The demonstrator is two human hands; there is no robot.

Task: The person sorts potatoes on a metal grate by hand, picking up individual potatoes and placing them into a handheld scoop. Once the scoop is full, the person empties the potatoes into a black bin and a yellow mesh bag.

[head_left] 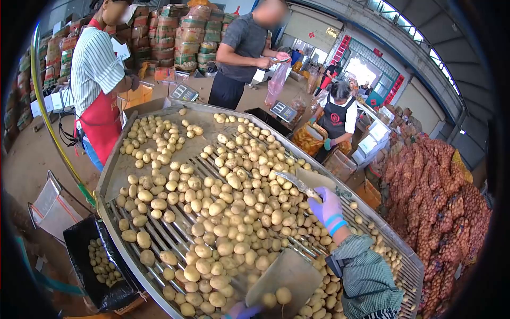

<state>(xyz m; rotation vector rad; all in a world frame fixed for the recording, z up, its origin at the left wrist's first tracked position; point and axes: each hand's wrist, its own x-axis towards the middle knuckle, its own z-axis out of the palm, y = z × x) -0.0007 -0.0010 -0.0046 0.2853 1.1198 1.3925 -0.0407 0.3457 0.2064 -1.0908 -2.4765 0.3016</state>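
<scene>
Many pale yellow potatoes [218, 207] are spread over a slatted metal sorting table [178, 242]. My right hand [326, 208], in a purple glove, is closed around the handle of a knife-like metal tool [292, 181]. Its blade points up and left over the potatoes. At the bottom edge, my left hand [241, 311], also purple-gloved, is blurred and mostly cut off. Close beside it is a flat grey metal scoop [281, 274] with two potatoes on its lower part. Whether my left fingers grip the scoop is not visible.
A black-lined crate [101, 266] with potatoes stands at the lower left. Two people [98, 80] stand beyond the table; another person [337, 114] bends over sacks at right. A heap of red net bags [438, 212] lies right. Scales [184, 92] and stacked sacks [188, 37] are behind.
</scene>
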